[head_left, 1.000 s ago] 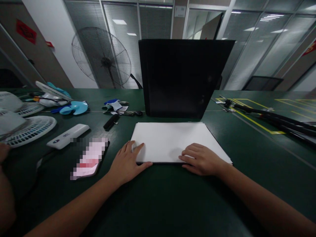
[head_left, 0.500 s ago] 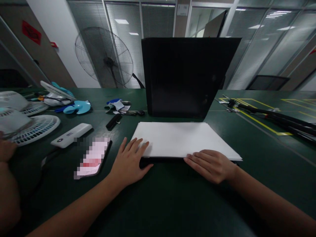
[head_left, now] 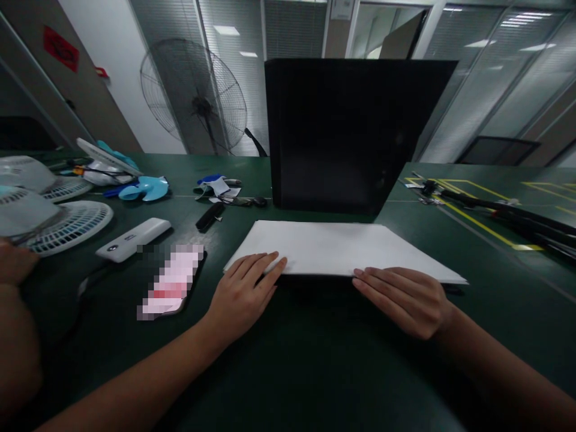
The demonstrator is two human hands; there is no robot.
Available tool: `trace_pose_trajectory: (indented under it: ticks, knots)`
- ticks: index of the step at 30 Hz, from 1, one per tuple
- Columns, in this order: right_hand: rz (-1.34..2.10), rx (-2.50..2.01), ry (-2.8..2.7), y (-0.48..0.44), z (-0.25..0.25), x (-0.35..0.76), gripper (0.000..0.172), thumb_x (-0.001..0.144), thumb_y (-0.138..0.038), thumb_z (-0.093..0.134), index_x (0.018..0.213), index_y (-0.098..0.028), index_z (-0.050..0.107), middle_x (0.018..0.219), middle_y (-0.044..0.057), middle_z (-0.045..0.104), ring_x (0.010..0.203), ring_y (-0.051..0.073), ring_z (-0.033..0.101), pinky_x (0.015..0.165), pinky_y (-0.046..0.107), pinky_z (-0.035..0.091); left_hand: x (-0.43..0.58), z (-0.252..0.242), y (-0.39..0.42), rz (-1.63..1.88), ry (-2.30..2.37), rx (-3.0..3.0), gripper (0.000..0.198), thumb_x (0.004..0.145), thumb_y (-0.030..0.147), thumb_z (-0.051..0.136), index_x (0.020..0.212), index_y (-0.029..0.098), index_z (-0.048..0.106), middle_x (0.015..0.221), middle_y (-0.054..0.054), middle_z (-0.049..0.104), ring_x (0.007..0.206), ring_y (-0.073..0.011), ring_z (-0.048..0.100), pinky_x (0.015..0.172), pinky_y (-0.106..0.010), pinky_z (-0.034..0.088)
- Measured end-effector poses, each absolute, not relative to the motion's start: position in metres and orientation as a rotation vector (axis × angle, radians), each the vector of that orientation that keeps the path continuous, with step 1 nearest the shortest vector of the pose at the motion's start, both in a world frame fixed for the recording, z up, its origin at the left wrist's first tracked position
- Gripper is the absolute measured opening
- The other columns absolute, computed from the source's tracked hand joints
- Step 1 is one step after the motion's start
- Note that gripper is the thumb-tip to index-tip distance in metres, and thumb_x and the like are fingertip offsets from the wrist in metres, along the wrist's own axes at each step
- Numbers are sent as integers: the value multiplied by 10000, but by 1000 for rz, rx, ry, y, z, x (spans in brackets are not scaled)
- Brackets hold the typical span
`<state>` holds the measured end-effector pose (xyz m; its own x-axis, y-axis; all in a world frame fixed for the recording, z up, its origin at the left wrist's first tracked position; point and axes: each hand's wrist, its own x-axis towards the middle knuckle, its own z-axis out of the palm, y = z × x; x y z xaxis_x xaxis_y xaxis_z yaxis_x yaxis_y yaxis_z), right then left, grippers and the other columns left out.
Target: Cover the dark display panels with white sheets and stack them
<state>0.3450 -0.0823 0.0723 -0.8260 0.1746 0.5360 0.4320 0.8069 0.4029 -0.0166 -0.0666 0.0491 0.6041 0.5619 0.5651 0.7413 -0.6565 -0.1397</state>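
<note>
A stack of white paper (head_left: pixel 324 246) lies in front of me, with a dark edge showing beneath its near side. My left hand (head_left: pixel 240 297) is at the near left part of the paper, fingers on top and thumb at or below the edge. At the near right edge, my right hand (head_left: pixel 405 300) has its fingers pressed together over the paper; its thumb is hidden. Both hands appear closed on the paper's edge. Directly behind the paper, a large black panel (head_left: pixel 342 138) stands upright.
On the green table (head_left: pixel 306 372) to the left lie a phone (head_left: pixel 175 282), a white power bank (head_left: pixel 134 240) and a small black object (head_left: pixel 210 216). Fan parts (head_left: pixel 72 225) sit farther left, beside another person's hand (head_left: pixel 15 262). Black rods (head_left: pixel 504 210) lie at right.
My left fingers have drawn closer together and the thumb has moved in to the paper's edge. The paper's near edge looks wider and slightly raised. My right hand has shifted a little right.
</note>
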Motion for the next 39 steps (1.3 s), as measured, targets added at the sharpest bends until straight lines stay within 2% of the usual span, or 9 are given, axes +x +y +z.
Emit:
trace_pose_trajectory:
  ticks: [6, 10, 12, 18, 24, 29, 34, 39]
  knots:
    - [-796, -403, -2508, -83, 71, 343, 438, 946, -135, 594, 1384, -115, 594, 1260, 142, 700, 1078, 226, 711, 806, 343, 638, -19, 49, -67, -831, -904, -2417, 363, 970, 91, 551, 1310, 185, 635, 1061, -83, 735, 974, -227, 677, 868, -407, 562]
    - [-829, -353, -2509, -83, 74, 335, 323, 948, -106, 553, 1248, -76, 669, 1151, 147, 745, 983, 215, 732, 722, 318, 630, -20, 53, -67, -873, -824, -2441, 233, 980, 101, 541, 1097, 187, 723, 979, -53, 768, 899, -203, 703, 818, -382, 575]
    - [-866, -322, -2516, -83, 76, 331, 290, 963, -100, 513, 1193, -74, 688, 1111, 142, 757, 942, 200, 732, 697, 307, 620, -20, 54, -67, -861, -815, -2446, 227, 985, 103, 534, 1022, 194, 738, 979, -44, 779, 905, -200, 718, 817, -378, 584]
    - [-921, -250, -2553, -84, 81, 327, 222, 949, -102, 547, 1104, -64, 702, 1013, 145, 766, 880, 198, 719, 651, 295, 591, -21, 53, -67, -836, -802, -2454, 218, 975, 80, 542, 1049, 160, 731, 1045, -66, 788, 969, -213, 741, 840, -387, 603]
    - [-851, -276, -2609, -103, 91, 337, 186, 952, -120, 516, 1011, -96, 690, 939, 138, 755, 778, 198, 699, 576, 304, 543, -8, 54, -77, -1040, -589, -2466, 142, 971, 94, 582, 1024, 140, 706, 981, -55, 793, 893, -193, 753, 768, -344, 602]
    - [-803, -392, -2717, -156, 98, 352, 280, 975, -184, 421, 969, -140, 697, 941, 132, 751, 806, 225, 688, 618, 354, 528, 11, 48, -85, -1118, -415, -2603, 167, 931, 77, 642, 1075, 131, 706, 1013, -64, 794, 955, -192, 746, 827, -343, 597]
    - [-910, -659, -2709, -214, 85, 367, 461, 918, -59, 264, 998, -211, 691, 865, 57, 740, 758, 230, 662, 687, 420, 503, 48, 44, -73, -1162, -179, -2665, 147, 939, 122, 647, 1070, 136, 711, 1027, -68, 798, 971, -185, 744, 864, -341, 608]
    - [-903, -800, -2713, -222, 83, 410, 358, 926, -76, 340, 1034, -207, 655, 872, 44, 735, 720, 201, 646, 678, 378, 493, 117, 38, -40, -988, 27, -2552, 196, 1005, 185, 555, 1058, 156, 741, 1085, -76, 792, 1027, -180, 740, 916, -320, 601]
